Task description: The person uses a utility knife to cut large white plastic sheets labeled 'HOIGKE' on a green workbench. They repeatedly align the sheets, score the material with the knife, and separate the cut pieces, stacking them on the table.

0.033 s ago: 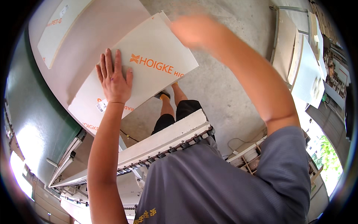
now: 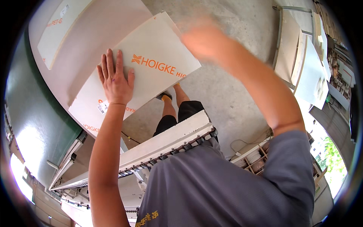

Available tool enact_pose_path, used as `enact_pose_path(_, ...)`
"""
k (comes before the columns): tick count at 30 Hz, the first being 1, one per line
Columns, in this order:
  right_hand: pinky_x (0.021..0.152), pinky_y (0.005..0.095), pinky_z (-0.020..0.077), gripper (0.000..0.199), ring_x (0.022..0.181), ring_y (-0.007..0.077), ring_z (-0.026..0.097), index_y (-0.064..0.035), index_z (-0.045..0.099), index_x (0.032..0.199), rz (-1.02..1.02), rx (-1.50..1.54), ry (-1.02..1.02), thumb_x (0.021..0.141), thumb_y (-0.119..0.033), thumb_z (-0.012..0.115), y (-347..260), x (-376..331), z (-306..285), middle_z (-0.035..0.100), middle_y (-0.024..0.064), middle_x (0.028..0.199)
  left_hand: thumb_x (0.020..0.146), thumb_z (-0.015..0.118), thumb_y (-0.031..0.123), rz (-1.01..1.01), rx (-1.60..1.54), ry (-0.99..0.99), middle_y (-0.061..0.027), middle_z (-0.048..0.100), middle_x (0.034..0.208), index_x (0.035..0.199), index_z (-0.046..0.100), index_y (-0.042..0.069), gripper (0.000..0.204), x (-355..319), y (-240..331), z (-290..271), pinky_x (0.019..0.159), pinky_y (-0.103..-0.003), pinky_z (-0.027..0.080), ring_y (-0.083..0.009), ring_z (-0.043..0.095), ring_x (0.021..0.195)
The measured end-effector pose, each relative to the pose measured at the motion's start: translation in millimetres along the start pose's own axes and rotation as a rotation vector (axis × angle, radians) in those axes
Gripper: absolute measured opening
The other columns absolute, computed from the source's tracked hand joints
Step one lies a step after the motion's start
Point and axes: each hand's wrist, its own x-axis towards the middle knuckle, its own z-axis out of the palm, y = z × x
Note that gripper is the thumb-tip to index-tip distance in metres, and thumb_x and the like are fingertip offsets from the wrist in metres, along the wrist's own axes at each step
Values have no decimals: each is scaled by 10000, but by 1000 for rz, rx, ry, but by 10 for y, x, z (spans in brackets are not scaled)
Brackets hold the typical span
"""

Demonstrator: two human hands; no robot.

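Note:
My left hand (image 2: 116, 87) lies flat on a white panel (image 2: 159, 45) with orange print, its fingers spread. The panel rests at a slant over a larger pale board, with a small white label (image 2: 103, 107) near my left wrist. Beside the panel's far right edge is my right hand (image 2: 200, 39), smeared by motion. Its fingers are too blurred to make out, and so is anything in them.
A second white panel (image 2: 62, 28) lies at the far left on the pale board (image 2: 94, 41). A white machine rail with a black chain (image 2: 166, 145) runs before my body. Boards (image 2: 302, 56) lean in a metal frame at the right. Below them sits a compartmented wooden rack (image 2: 255, 159).
My right hand has moved slightly right and down, away from the panel's far edge. My left hand and the panel have hardly moved.

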Motion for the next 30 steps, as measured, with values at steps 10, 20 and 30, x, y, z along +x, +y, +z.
enact_pose_path(10,678,280,449,757,724,139,517,-229,560,1470,68,699,-117,771,50,475,879,-111,15,651,38,1029,912,621,275,-22,-37,-40,-139,274,1651,1555,387,129,700,13,45,-92,1257,-516,138,-358,236,1525)
enact_pose_path(20,621,281,393,764,655,112,397,-260,579,1457,-203,726,19,774,59,458,648,675,-205,622,-23,956,913,608,277,-22,-34,-50,-150,274,1647,1544,397,102,688,30,33,-105,1254,-521,132,-370,223,1525)
enact_pose_path(30,712,287,453,681,775,164,513,-223,604,1426,-120,417,-222,802,45,554,628,309,-201,608,35,940,917,636,328,-32,-28,-44,-132,276,1647,1543,413,133,693,29,27,-68,1254,-524,134,-366,232,1522)
